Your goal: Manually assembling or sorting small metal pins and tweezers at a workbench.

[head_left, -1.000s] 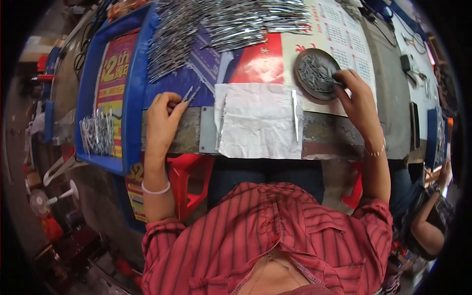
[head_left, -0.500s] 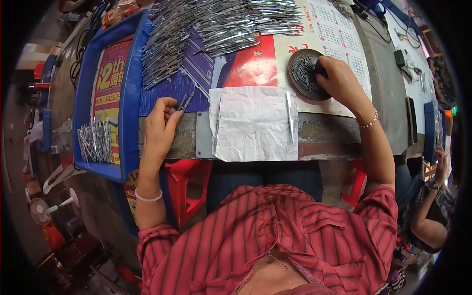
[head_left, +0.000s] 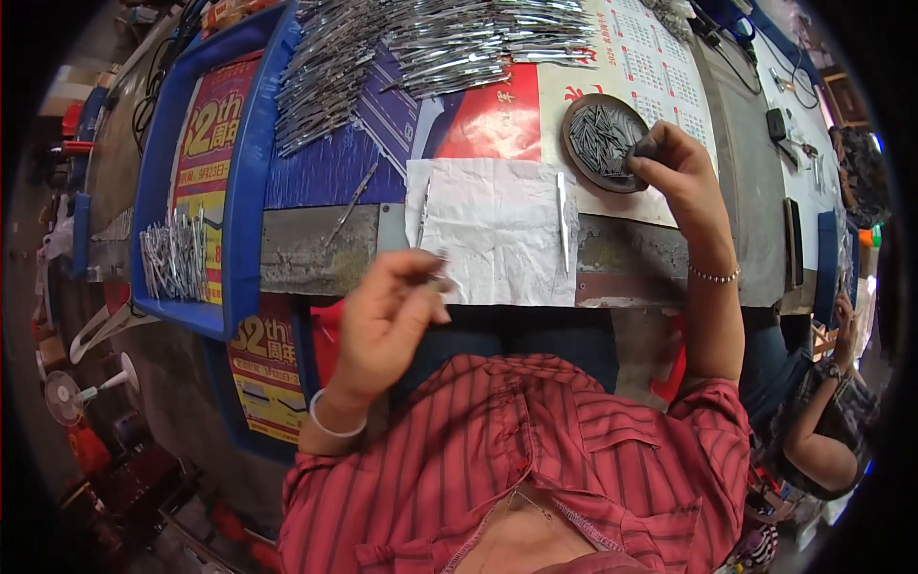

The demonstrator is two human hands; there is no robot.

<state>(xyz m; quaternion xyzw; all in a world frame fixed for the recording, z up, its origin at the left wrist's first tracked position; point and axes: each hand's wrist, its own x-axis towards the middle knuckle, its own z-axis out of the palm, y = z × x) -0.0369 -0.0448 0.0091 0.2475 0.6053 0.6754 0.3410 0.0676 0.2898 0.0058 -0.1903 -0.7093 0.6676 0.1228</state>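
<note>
A seated worker in a red striped shirt bends over a steel-edged worktop [head_left: 316, 251] strewn with slim metal parts. The left hand [head_left: 387, 320] is lifted clear of the worktop edge, its grip narrow, thumb and fingertips pinched on a thin metal blade piece [head_left: 438, 277], small enough that only its tip shows beyond the fingers. The right hand [head_left: 674, 172] reaches forward to a round dark dish [head_left: 585, 115] and its fingers are closed on a small dark piece at the dish's rim; what that piece is cannot be told.

The dish holds a loose heap of short grey pins [head_left: 598, 134], set within easy reach of the right hand. Between the two hands lies a crinkled white sheet [head_left: 492, 234], apparently a clean working patch, with one narrow metal strip [head_left: 562, 220] near its right side and another [head_left: 422, 212] along its left margin. A further strip [head_left: 352, 203] lies on the blue printed sheet just beside it.

Farther back, a large spread of shiny metal strips [head_left: 430, 48] is fanned across the printed paper, stock kept beyond the working patch. At the worker's left, a blue tray [head_left: 153, 206] carries a small bundle of similar strips [head_left: 174, 258] in its near corner. At the far right, another person's arm [head_left: 822, 430] shows at a neighbouring place.
</note>
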